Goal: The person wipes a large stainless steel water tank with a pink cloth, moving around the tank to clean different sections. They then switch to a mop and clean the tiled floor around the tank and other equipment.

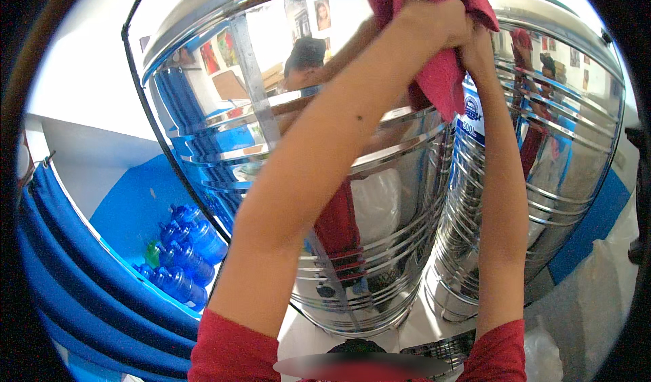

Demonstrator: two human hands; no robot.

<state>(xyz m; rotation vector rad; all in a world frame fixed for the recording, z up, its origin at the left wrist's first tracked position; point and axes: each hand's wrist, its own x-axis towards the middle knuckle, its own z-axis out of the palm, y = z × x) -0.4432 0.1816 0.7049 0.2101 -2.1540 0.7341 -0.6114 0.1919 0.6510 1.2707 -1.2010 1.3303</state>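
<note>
Both my arms reach up and forward to a dark pink-red cloth (441, 83) near the upper edge of a large shiny steel tank (380, 246). My left hand (437, 21) is closed on the cloth, which bunches above it and hangs down below it. Close against it, my right hand (477, 46) also grips the cloth; its fingers are partly hidden. The tank is a ribbed, mirror-like cylinder and reflects me and the room. Beside it on the right stands a second ribbed steel tank (563, 178). A blue and white label (472, 117) shows between my forearms.
Several blue water jugs (180, 263) stand at the lower left by a blue wall. A blue curtain (74, 273) hangs on the far left. A black hose or cable (159, 127) runs down the tank's left side. Clear plastic sheeting (603, 294) lies at the right.
</note>
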